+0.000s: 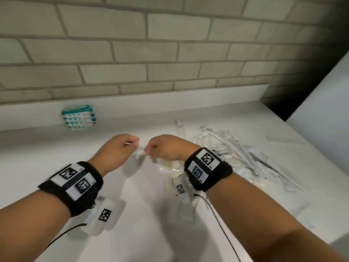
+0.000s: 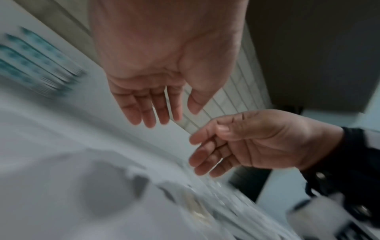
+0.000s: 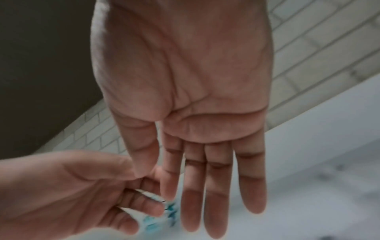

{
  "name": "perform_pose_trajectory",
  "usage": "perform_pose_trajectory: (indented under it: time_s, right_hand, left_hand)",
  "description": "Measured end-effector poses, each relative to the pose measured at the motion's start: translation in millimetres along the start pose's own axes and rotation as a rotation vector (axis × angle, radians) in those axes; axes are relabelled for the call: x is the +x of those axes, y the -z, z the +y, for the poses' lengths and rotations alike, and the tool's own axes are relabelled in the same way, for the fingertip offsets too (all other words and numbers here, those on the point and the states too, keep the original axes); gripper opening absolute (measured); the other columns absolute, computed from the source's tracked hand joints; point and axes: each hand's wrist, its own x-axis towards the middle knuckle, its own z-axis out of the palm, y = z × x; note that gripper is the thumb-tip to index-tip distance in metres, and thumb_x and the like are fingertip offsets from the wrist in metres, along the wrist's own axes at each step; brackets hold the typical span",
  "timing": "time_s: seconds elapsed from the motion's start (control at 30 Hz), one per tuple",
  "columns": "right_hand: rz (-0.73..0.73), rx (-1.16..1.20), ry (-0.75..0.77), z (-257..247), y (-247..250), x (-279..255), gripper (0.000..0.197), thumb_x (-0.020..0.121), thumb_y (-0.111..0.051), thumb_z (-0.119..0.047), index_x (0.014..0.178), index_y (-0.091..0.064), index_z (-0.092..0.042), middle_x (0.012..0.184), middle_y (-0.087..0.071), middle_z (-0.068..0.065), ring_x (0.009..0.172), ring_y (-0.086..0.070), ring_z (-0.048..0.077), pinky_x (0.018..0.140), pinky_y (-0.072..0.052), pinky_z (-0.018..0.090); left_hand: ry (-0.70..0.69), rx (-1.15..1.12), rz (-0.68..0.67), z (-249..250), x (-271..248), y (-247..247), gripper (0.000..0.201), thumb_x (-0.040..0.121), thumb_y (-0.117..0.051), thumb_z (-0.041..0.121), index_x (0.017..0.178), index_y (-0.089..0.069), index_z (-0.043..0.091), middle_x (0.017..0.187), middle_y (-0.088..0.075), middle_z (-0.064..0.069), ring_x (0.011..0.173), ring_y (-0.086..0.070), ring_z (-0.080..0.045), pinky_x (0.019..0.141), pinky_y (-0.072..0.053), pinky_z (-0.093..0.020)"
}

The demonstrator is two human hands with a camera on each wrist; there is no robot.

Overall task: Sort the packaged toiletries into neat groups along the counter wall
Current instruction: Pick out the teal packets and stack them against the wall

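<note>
Both hands are up over the white tabletop (image 1: 47,148), close together, roughly in the middle of the head view. The left hand (image 1: 115,150) has its fingers relaxed and mostly straight in the left wrist view, nothing clearly in its grip. In the head view there's a thin pale sliver by its fingertips, but it's too blurred to say whether that's a wrapper or just glare, so I can't call it a hold. The right hand (image 1: 166,148) is spread flat, fingers long and straight in the right wrist view, palm bare (looks like it's holding nothing at all). The two hands nearly touch at the fingertips.

As for the toiletries: a stack of teal-and-white packets (image 1: 79,117) sits back against the low white ledge under the brick wall (image 1: 170,44), left of the hands and well apart from them. It looks tidy, packets lying one over another.

The messy bit is on the right: a loose pile of clear-wrapped items (image 1: 236,154) sprawls across the tabletop, just beside the right wrist and running off toward the right edge. Some pale wrapped pieces (image 1: 173,165) also lie directly under the right hand. Everything's pretty motion-smeared, so I can't tell what the individual wrapped things are.
</note>
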Motion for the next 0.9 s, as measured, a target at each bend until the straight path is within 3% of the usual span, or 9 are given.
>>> perform_pose_trajectory:
  time_s: [0.17, 0.27, 0.4, 0.5, 0.6, 0.67, 0.73, 0.8, 0.9]
  right_hand:
    - [0.018, -0.449, -0.298, 85.6, 34.2, -63.9, 0.027, 0.096, -0.044, -0.012, 0.11, -0.066, -0.003, 0.109, -0.067, 0.008, 0.095, -0.063, 0.022, 0.089, -0.05, 0.031]
    - [-0.051, -0.559, -0.433, 135.1, 42.8, -97.6, 0.025, 0.096, -0.045, -0.015, 0.108, -0.064, -0.003, 0.105, -0.064, 0.006, 0.092, -0.062, 0.022, 0.088, -0.051, 0.032]
    - [-0.102, -0.517, -0.409, 175.3, 42.5, -129.7, 0.038, 0.095, -0.045, -0.008, 0.13, -0.059, -0.014, 0.132, -0.057, 0.005, 0.117, -0.056, 0.022, 0.099, -0.044, 0.03]
    - [0.051, -0.4, -0.395, 195.3, 43.8, -133.0, 0.051, 0.09, -0.052, 0.001, 0.136, -0.053, -0.021, 0.139, -0.052, 0.002, 0.123, -0.052, 0.023, 0.103, -0.041, 0.032]
    - [0.187, -0.365, -0.277, 204.3, 38.9, -120.9, 0.042, 0.093, -0.05, -0.006, 0.128, -0.061, -0.026, 0.113, -0.065, 0.001, 0.098, -0.063, 0.02, 0.088, -0.051, 0.03]
    - [0.224, -0.414, -0.19, 202.3, 34.1, -111.3, 0.033, 0.094, -0.051, -0.02, 0.12, -0.065, -0.035, 0.096, -0.062, -0.004, 0.082, -0.061, 0.015, 0.077, -0.055, 0.031]
    - [0.174, -0.442, -0.164, 201.0, 31.6, -100.4, 0.039, 0.09, -0.053, -0.023, 0.125, -0.059, -0.04, 0.106, -0.06, -0.004, 0.092, -0.057, 0.018, 0.082, -0.052, 0.035]
    - [0.087, -0.502, -0.181, 200.2, 35.4, -93.5, 0.052, 0.086, -0.055, -0.02, 0.134, -0.049, -0.037, 0.122, -0.056, -0.002, 0.108, -0.05, 0.022, 0.093, -0.046, 0.041]
    - [0.005, -0.56, -0.168, 204.1, 45.1, -88.0, 0.049, 0.087, -0.057, -0.025, 0.135, -0.047, -0.028, 0.126, -0.057, 0.004, 0.113, -0.048, 0.024, 0.097, -0.044, 0.042]
  left_hand:
    - [-0.131, 0.246, -0.288, 47.9, -14.8, -63.4, 0.025, 0.096, -0.051, 0.029, 0.115, -0.066, 0.022, 0.114, -0.059, 0.011, 0.102, -0.055, -0.006, 0.084, -0.035, -0.019]
    - [-0.182, 0.355, -0.386, 74.3, -22.7, -99.8, 0.03, 0.098, -0.047, 0.031, 0.125, -0.061, 0.024, 0.124, -0.054, 0.006, 0.112, -0.051, -0.011, 0.092, -0.036, -0.022]
    - [-0.137, 0.53, -0.448, 83.1, -18.9, -135.5, 0.037, 0.096, -0.045, 0.02, 0.132, -0.055, 0.026, 0.136, -0.047, -0.002, 0.124, -0.046, -0.022, 0.104, -0.037, -0.031]
    - [-0.11, 0.541, -0.406, 77.8, -18.9, -141.8, 0.039, 0.094, -0.041, 0.011, 0.128, -0.058, 0.022, 0.132, -0.052, -0.001, 0.118, -0.05, -0.02, 0.1, -0.038, -0.028]
    - [-0.15, 0.506, -0.253, 82.7, -24.3, -146.7, 0.034, 0.097, -0.041, 0.014, 0.122, -0.063, 0.019, 0.122, -0.057, -0.002, 0.11, -0.054, -0.018, 0.095, -0.039, -0.025]
    - [-0.27, 0.493, -0.213, 93.6, -28.4, -155.0, 0.03, 0.096, -0.044, 0.019, 0.116, -0.067, 0.019, 0.114, -0.06, -0.003, 0.102, -0.055, -0.017, 0.094, -0.043, -0.029]
    - [-0.358, 0.575, -0.289, 101.3, -32.8, -167.1, 0.029, 0.095, -0.048, 0.03, 0.118, -0.065, 0.024, 0.118, -0.058, -0.001, 0.108, -0.051, -0.018, 0.097, -0.043, -0.035]
    - [-0.324, 0.748, -0.35, 102.0, -36.9, -178.5, 0.036, 0.093, -0.049, 0.045, 0.124, -0.06, 0.03, 0.128, -0.05, 0.003, 0.117, -0.045, -0.02, 0.099, -0.038, -0.036]
    - [-0.243, 0.88, -0.213, 97.2, -40.9, -185.4, 0.043, 0.091, -0.045, 0.057, 0.117, -0.059, 0.026, 0.122, -0.052, 0.0, 0.111, -0.046, -0.021, 0.095, -0.037, -0.037]
